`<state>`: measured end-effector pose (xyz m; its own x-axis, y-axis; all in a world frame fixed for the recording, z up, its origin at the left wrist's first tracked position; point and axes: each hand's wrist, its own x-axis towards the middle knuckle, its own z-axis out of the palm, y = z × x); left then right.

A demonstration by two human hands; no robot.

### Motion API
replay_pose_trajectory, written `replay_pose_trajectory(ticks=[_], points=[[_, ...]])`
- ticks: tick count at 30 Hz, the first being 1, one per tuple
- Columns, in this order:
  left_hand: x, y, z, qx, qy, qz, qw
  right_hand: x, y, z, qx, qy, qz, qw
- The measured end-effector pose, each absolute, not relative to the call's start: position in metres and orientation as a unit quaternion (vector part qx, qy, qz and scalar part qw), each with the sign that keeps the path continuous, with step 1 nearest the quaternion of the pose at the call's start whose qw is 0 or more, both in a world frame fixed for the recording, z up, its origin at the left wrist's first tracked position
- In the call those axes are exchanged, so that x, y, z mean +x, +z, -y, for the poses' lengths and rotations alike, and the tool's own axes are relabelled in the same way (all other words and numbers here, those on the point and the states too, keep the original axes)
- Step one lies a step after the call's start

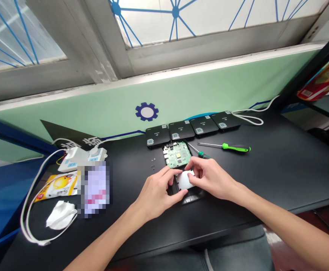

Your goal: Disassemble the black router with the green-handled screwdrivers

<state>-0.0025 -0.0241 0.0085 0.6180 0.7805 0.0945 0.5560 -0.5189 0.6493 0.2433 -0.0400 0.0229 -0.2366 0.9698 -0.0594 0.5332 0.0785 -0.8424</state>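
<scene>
My left hand (158,191) and my right hand (211,177) meet over a small black device shell (191,197) on the black table. Both hands grip it, with fingers curled around a white square pad (185,180) inside it. Just behind the hands lies a green circuit board (177,154) in its black tray. A few tiny screws (153,162) lie left of the board. Two green-handled screwdrivers rest to the right, the short one (202,154) near my right hand and the long one (232,147) farther off.
Several closed black boxes (191,128) line the wall behind the board. At the left are a white power strip (81,156) with cables, a yellow snack packet (57,185), a crumpled tissue (60,215) and a blurred-out object. The table's front edge (238,226) is near me.
</scene>
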Motion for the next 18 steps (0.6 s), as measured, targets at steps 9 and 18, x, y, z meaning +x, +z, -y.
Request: replay_pose_trajectory(ticks=[9,18], points=[[0.0002,0.0110,0.0246,0.826,0.198,-0.416,0.326,0.2418,0.0175,0.0428,-0.536,0.319,0.724,0.295],[0.0015,0.0093,0.0249,0.815,0.206,-0.425,0.336,0.2422,0.0134,0.0445,-0.521,0.160,0.814,0.202]])
